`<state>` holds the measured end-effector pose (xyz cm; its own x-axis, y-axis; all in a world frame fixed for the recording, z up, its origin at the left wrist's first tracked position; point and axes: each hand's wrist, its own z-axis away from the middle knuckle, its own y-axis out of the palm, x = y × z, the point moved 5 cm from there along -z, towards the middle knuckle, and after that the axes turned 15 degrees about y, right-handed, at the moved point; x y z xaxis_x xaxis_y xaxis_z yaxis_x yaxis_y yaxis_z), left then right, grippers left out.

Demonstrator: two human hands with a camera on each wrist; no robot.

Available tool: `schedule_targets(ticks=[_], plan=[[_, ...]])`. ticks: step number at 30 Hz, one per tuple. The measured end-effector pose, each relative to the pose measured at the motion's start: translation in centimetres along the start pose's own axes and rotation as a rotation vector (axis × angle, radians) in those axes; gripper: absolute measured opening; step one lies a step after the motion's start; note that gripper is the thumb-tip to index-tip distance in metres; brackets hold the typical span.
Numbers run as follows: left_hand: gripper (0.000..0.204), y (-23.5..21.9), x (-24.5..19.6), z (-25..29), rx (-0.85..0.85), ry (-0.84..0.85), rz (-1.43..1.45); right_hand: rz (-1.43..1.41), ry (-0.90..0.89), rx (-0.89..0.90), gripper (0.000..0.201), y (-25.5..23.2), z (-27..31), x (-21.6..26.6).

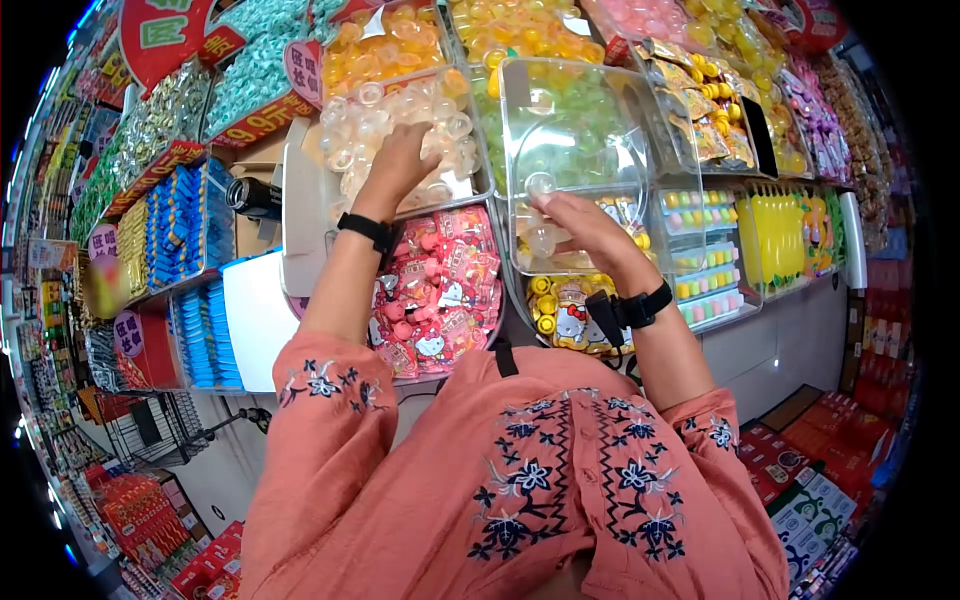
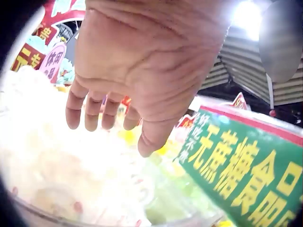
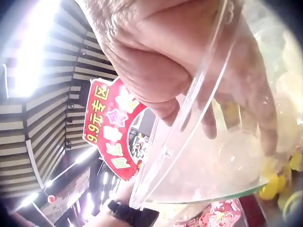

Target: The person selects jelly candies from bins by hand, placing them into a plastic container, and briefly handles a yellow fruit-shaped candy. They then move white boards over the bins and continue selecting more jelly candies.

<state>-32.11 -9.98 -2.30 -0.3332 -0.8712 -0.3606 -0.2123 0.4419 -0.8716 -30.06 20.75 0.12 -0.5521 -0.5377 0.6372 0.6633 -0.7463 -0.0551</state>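
My left hand (image 1: 400,160) reaches over a bin of pale, clear jelly cups (image 1: 350,130). In the left wrist view its fingers (image 2: 92,113) hang loosely above the brightly lit cups, with nothing in them. The right hand (image 1: 595,235) is at a clear plastic box (image 1: 600,85) standing over green jelly cups (image 1: 590,140). Two pale jelly cups (image 1: 540,185) lie right by its fingertips. In the right wrist view the box's clear rim (image 3: 189,104) crosses that hand, and the fingers (image 3: 260,109) show through the plastic, stretched downward.
Pink candy packets (image 1: 445,290) fill the nearer bin, and yellow-topped packets (image 1: 570,310) lie below the clear box. Orange jelly cups (image 1: 385,45) sit farther back. A white panel (image 1: 255,310) and a black bottle (image 1: 250,195) are at the left; a shopping cart (image 1: 150,425) stands lower left.
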Motion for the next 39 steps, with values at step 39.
schedule_targets(ticks=[39], plan=[[0.067,6.4,3.4,0.8,0.224,-0.356,0.097,0.014,-0.123,-0.143,0.052,-1.0,0.3,0.4]])
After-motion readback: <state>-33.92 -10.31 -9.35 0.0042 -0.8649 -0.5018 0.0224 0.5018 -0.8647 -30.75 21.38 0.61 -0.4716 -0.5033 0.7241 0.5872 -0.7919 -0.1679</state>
